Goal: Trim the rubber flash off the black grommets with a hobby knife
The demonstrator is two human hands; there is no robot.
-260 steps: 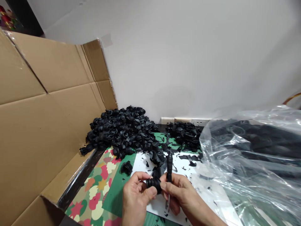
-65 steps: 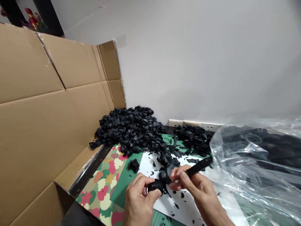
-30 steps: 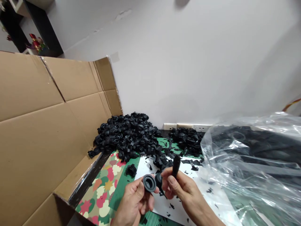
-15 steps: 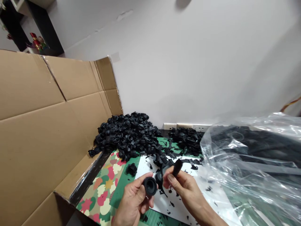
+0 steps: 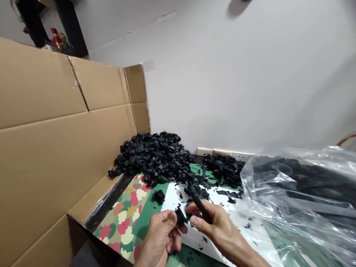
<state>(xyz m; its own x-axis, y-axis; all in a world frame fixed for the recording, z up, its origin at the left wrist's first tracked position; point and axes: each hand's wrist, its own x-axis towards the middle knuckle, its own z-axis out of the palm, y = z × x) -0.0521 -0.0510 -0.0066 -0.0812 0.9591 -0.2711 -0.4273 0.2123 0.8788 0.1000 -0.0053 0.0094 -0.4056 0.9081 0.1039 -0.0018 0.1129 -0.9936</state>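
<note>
Right at the lower edge of the view the left hand pinches a ribbed black part between thumb and curled fingers, holding it just above the near rim of a white sheet. The right hand is closed around a black-handled tool, whose handle slants up and away from the part; its working end is hidden where the hands meet.

Room is tight. On the left a tall cardboard wall rises along the bench edge, its lower flap lying over a flowered mat. On the right a crumpled clear plastic bag spreads over the bench, its edge overlapping the white sheet. At the back a big heap of black parts fills the corner between cardboard and wall, and a smaller heap sits beside it under a socket strip.

What stays open is the white sheet and a strip of green mat – both strewn with black scraps. One loose black piece lies on the green, near the left hand.
</note>
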